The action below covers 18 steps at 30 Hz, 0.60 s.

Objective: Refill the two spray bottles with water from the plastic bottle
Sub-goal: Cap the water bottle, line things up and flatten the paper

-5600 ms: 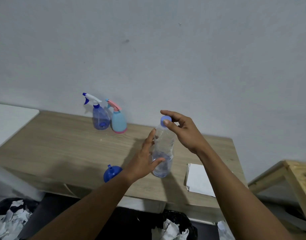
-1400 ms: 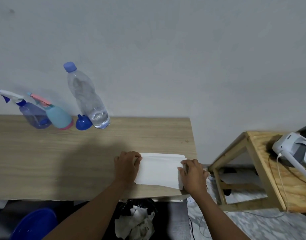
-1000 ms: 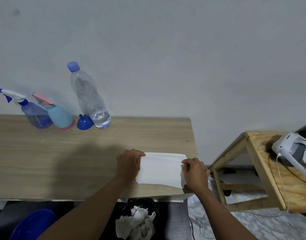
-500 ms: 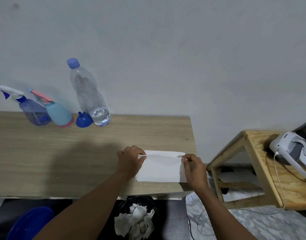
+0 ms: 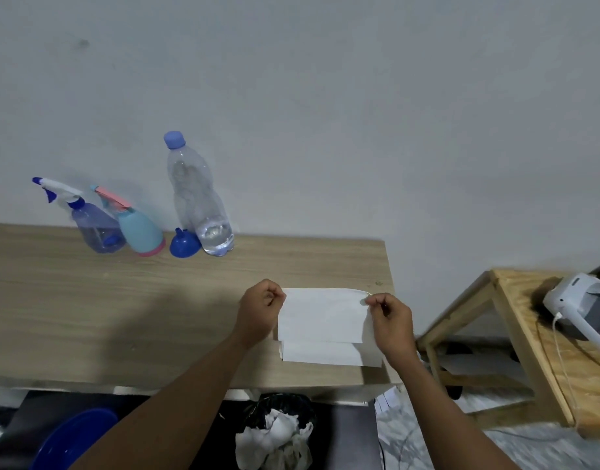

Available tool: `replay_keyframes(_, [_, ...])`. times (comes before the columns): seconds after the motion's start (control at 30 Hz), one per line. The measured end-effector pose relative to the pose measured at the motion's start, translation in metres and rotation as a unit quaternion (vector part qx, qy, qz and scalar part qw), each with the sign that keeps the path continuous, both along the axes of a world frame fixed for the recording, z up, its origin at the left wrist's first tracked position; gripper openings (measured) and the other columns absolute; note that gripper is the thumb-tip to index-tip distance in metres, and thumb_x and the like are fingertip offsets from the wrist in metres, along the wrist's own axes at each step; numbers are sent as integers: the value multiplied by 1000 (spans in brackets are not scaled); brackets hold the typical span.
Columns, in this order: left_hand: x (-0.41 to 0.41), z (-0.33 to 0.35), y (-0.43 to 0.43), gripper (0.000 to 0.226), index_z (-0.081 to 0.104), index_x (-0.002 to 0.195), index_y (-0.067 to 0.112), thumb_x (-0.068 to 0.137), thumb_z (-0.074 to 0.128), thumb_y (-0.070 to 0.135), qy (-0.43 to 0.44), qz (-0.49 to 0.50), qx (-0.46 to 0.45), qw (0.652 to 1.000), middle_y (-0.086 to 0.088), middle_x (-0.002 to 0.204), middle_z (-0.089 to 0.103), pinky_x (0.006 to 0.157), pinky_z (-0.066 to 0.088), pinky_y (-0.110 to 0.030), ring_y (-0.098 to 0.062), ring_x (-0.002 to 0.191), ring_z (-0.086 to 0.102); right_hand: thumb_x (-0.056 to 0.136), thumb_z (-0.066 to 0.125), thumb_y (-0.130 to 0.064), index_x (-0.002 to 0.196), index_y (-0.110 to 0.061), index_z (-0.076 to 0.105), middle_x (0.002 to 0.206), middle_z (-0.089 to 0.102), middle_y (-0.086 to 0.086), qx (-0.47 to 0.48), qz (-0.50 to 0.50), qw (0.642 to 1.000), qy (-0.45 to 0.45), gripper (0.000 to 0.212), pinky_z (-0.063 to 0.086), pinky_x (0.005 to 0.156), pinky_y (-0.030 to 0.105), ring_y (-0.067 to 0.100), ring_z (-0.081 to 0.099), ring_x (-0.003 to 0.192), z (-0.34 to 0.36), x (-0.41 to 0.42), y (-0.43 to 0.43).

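Clear plastic bottle (image 5: 198, 198), capped, stands by the wall, well beyond and left of the fingers. A blue funnel (image 5: 184, 244) sits just beside its base, then the teal spray bottle (image 5: 140, 232) and the purple spray bottle (image 5: 95, 228). The left hand (image 5: 259, 308) and right hand (image 5: 391, 322) each pinch a top corner of a white tissue (image 5: 322, 317); bare wooden table (image 5: 88, 317) lies between.

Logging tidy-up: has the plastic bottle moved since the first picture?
Yes. The plastic bottle moved back toward the wall, and now stands close to the teal spray bottle, only the funnel between.
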<state>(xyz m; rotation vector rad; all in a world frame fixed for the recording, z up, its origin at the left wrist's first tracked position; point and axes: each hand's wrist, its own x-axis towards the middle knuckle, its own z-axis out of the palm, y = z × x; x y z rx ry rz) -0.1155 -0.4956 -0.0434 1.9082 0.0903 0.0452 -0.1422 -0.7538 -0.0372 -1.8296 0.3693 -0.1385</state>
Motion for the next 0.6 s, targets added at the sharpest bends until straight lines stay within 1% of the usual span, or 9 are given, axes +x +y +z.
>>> replay_keyframes(0.07, [0,9,6,11,72,89,11,88,67,1,9,4,-14,1000,-2,85,75,79,56,-35,-19,82,72,97,55,1,101,-14,73,95,71,-6,9,6,1000,4,24,44,63,4,-8,59,66,7,4,7])
replay_keyframes(0.1, [-1,14,10,14,73,95,10,88,67,-1,25,9,-23,999,-5,91,75,81,58,-35,-19,85,73,95,58,-1,106,-18,73,87,67,-6,11,12,1000,-1,24,41,57,6,-4,53,55,11,6,11])
replay_keyframes(0.2, [-3,26,30,29,69,108,16,86,70,-2,75,-9,-70,995,-14,95,76,82,61,-45,-30,87,74,91,66,-4,113,-27,69,73,51,-1,7,54,999,-7,31,39,51,11,2,40,47,20,12,28])
replay_keyframes(0.27, [-5,33,51,35,67,112,19,86,68,-4,85,-14,-75,993,-19,96,75,81,60,-53,-39,87,73,91,67,-4,114,-26,69,88,65,-7,-1,87,996,-14,32,45,59,13,2,45,58,23,16,45])
replay_keyframes(0.33, [-7,36,78,32,69,112,16,87,67,-5,83,-1,-58,995,-16,98,75,82,59,-54,-37,88,73,91,67,-3,109,-21,73,107,71,-12,-9,111,993,-28,26,47,69,18,3,50,67,23,21,70])
replay_keyframes(0.4, [-14,37,114,30,71,108,18,86,68,-2,80,15,-28,996,-9,98,74,83,60,-52,-30,85,74,91,67,-2,105,-19,75,98,69,-14,-10,131,991,-32,23,43,68,18,3,47,63,21,23,101])
replay_keyframes(0.47, [-21,36,156,30,73,106,24,82,70,6,70,34,1,997,-6,92,73,79,59,-51,-31,76,71,91,67,-1,108,-21,73,94,66,-15,-14,154,988,-29,26,42,65,18,4,45,58,19,25,141])
replay_keyframes(0.53, [-28,35,203,34,71,107,25,80,69,5,64,43,37,996,1,80,69,71,58,-40,-29,64,63,89,68,1,113,-20,72,110,69,-9,-20,183,983,-21,31,46,65,17,3,45,57,13,26,187])
replay_keyframes(0.6, [-33,32,255,40,69,110,23,77,69,1,64,52,69,994,9,66,59,64,50,-28,-11,55,50,88,67,3,117,-21,69,117,68,-7,-34,219,975,-10,38,48,64,17,2,46,55,7,26,241])
